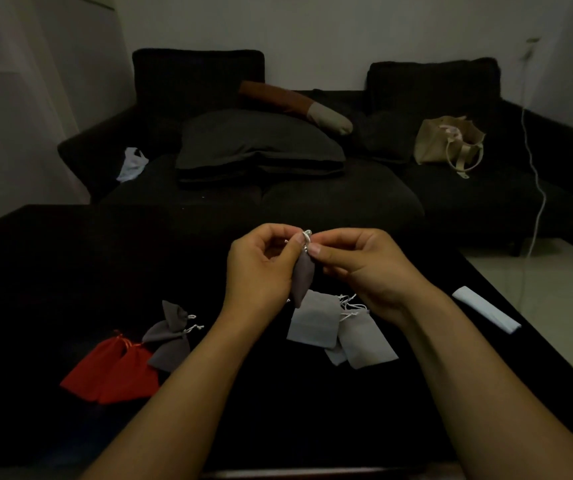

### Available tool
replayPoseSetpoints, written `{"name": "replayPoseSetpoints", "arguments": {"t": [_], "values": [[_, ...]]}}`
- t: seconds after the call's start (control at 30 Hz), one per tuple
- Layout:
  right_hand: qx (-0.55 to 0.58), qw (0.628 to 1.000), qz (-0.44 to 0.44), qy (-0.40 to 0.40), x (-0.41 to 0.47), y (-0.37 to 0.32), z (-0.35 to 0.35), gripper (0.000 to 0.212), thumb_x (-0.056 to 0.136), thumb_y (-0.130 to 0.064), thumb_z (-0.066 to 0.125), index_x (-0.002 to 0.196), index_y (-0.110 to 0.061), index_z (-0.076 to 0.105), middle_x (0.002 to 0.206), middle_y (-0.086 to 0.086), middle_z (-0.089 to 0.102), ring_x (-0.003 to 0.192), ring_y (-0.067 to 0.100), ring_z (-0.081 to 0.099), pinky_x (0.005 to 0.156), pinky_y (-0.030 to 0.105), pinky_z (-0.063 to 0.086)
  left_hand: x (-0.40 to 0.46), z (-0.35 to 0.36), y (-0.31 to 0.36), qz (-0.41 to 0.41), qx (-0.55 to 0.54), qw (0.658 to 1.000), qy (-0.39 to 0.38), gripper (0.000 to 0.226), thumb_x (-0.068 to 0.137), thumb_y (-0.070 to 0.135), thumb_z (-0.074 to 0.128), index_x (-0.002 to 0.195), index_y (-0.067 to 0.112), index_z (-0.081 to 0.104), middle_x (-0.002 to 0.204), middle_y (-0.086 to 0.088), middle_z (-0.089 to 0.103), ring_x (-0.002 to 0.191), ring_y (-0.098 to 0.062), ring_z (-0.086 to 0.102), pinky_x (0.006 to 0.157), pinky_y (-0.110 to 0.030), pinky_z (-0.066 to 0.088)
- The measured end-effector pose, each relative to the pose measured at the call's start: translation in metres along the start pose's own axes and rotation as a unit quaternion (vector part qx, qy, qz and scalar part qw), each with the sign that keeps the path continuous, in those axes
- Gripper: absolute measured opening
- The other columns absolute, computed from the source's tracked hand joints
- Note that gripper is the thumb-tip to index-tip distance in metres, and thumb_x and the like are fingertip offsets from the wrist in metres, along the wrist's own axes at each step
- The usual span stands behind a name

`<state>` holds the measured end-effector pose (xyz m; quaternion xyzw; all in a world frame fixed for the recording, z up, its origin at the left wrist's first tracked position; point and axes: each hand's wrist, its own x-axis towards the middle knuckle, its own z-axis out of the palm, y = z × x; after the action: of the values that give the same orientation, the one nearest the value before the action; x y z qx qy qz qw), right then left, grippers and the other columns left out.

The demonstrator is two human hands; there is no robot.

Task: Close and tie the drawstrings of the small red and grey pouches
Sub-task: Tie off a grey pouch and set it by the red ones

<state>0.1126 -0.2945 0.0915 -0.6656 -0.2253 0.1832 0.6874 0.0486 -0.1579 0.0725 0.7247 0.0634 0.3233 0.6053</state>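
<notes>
Left hand point(261, 268), right hand point(368, 268): each grip pinches drawstring point(306, 237) above hanging grey pouch point(302, 278).

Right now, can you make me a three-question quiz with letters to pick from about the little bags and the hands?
1. Where do the red pouches lie?
A. on the table's left side
B. on the sofa
C. in the tote bag

2. What colour is the pouch in the hands?
A. red
B. dark grey
C. blue

3. What are the hands doing?
A. resting flat on the table
B. both pinching the cord at the held pouch's top
C. lifting a cushion

Answers:
1 A: the red pouches sit on the dark table, left of the arms.
2 B: the held pouch hangs dark grey between the hands.
3 B: the left hand and right hand meet at the white cord above the pouch.
</notes>
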Motion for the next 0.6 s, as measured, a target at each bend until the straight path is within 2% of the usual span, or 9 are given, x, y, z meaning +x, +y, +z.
{"name": "replayPoseSetpoints", "arguments": {"t": [0.13,0.3,0.47,0.53,0.6], "values": [[0.010,0.999,-0.011,0.039,0.0027,0.0031,0.0051,0.008,0.082,-0.008,0.075,0.089,-0.010,0.077,0.084,0.002,0.078,0.076,0.005,0.072,0.066,0.017,0.054,-0.0011,0.0016,-0.0012,0.015,0.019,1.000,0.015,0.006,0.091,0.013,0.067,0.095,0.015,0.072,0.088,0.001,0.074,0.084,-0.007,0.072,0.072,-0.024,0.059],[0.022,1.000,-0.007,0.013,0.0074,0.0072,0.0006,0.006,0.085,-0.008,0.072,0.086,-0.012,0.077,0.091,0.009,0.077,0.086,0.017,0.073,0.079,0.029,0.056,-0.0016,0.0008,0.0017,0.004,-0.015,1.000,0.018,0.011,0.088,0.009,0.070,0.098,0.012,0.072,0.086,-0.001,0.074,0.081,-0.007,0.073,0.069,-0.018,0.056],[0.025,0.999,0.001,-0.046,0.0068,0.0085,-0.0008,0.017,0.097,-0.006,0.057,0.103,-0.003,0.071,0.089,0.011,0.074,0.074,0.010,0.071,0.063,0.020,0.053,-0.0015,-0.0036,0.0067,-0.049,-0.117,0.992,0.001,0.021,0.083,-0.001,0.072,0.102,0.005,0.070,0.083,-0.005,0.077,0.081,-0.012,0.075,0.068,-0.017,0.055],[0.015,0.998,0.006,-0.061,0.0065,0.0089,-0.0007,0.021,0.100,-0.009,0.052,0.107,-0.002,0.070,0.097,0.017,0.074,0.085,0.017,0.072,0.075,0.029,0.059,-0.0013,-0.0039,0.0069,-0.054,-0.129,0.990,-0.005,0.019,0.082,-0.002,0.072,0.099,0.005,0.071,0.083,-0.006,0.077,0.081,-0.014,0.075,0.068,-0.018,0.055],[0.014,0.997,0.012,-0.071,0.0065,0.0091,-0.0004,0.024,0.102,-0.011,0.050,0.111,-0.002,0.069,0.112,0.024,0.070,0.101,0.027,0.068,0.095,0.044,0.053,-0.0010,-0.0045,0.0067,-0.052,-0.124,0.991,-0.009,0.016,0.082,-0.001,0.073,0.096,0.006,0.072,0.082,-0.006,0.077,0.080,-0.013,0.075,0.068,-0.017,0.055]]}}
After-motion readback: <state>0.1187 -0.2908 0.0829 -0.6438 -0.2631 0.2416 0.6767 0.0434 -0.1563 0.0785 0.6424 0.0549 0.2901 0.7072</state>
